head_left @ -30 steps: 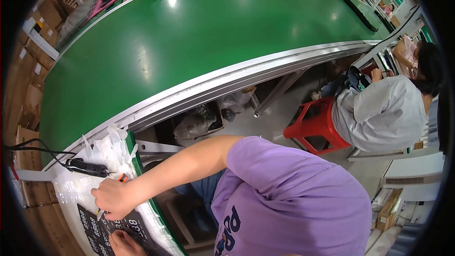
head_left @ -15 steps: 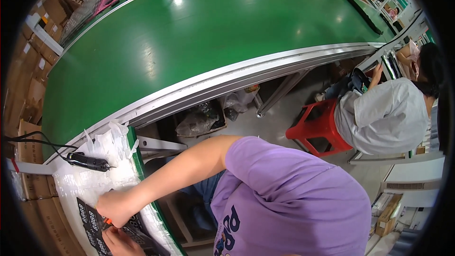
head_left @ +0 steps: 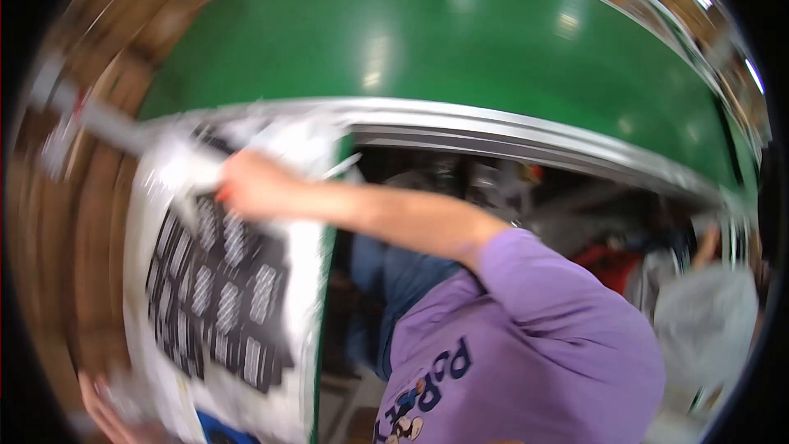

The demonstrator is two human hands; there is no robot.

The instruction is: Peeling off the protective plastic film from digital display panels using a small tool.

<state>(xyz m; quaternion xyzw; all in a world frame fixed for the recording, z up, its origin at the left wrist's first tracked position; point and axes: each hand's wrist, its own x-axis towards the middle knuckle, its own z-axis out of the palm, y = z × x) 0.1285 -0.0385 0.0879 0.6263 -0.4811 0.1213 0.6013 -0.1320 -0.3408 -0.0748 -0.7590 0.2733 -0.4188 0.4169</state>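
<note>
My right hand (head_left: 253,187) is closed over the far part of a white-covered bench, and a small orange object (head_left: 223,192) shows at its fingers. Blur hides the rest of that object. Below this hand, black sheets (head_left: 215,296) with white printed rows lie on the bench top (head_left: 302,296). At the lower left rim my left hand (head_left: 111,415) is beyond the bench's left edge, apart from the sheets. Motion smears its fingers. A dark corded hand tool (head_left: 215,140), blurred, rests just past my right hand.
A green conveyor belt (head_left: 460,41) with a metal rail runs across the far side. Stacked cardboard boxes (head_left: 90,238) stand at the left. Something blue (head_left: 218,429) lies at the bench's near end. To the right sits a person in a grey shirt (head_left: 699,321).
My view has swung left, bringing more of the bench into sight. My hands have parted: the left has left the black sheets for the lower left, while the right stays over the bench.
</note>
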